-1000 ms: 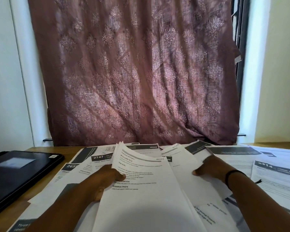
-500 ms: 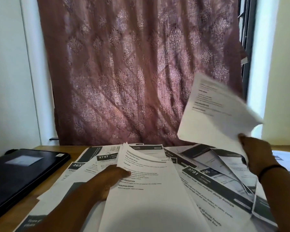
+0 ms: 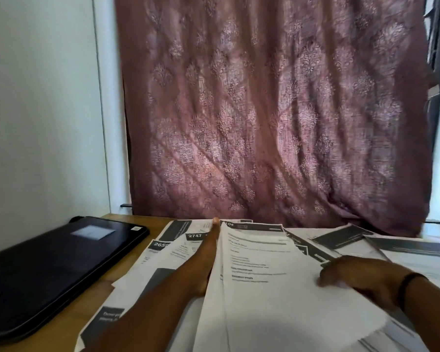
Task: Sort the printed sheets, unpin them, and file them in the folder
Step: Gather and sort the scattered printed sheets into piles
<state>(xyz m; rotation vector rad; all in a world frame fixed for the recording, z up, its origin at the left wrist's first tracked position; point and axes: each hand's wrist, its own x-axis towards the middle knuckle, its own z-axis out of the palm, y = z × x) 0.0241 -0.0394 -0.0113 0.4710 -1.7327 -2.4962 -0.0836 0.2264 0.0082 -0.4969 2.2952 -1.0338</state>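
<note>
well, a mauve patterned curtain (image 3: 277,110) fills the view from ten o'clock round to two o'clock, hanging behind the far edge of a wooden table (image 3: 61,323). at eight o'clock a black folder (image 3: 51,268) lies flat and closed on the table, a pale label on its cover, just beside the paperwork and not touched by either hand. printed sheets (image 3: 404,247) with dark header bands are spread overlapping from seven o'clock across to three o'clock; two at the left show the numbers 2659 and 2747. on top, at six o'clock, sits a raised stack of white pages (image 3: 259,288), its top sheet printed with short lines of text too blurred to read. the left hand (image 3: 208,252) reaches forward from seven o'clock along the stack's left edge, fingers stretched straight out, one fingertip showing past the top of the pages; the rest of its fingers are hidden behind the paper. the right hand (image 3: 358,278), at four o'clock, with a dark band at its wrist, rests curled on the stack's right side, fingers bent down onto the top sheet. whether it pinches the paper i cannot tell, as motion blur smears it.
</note>
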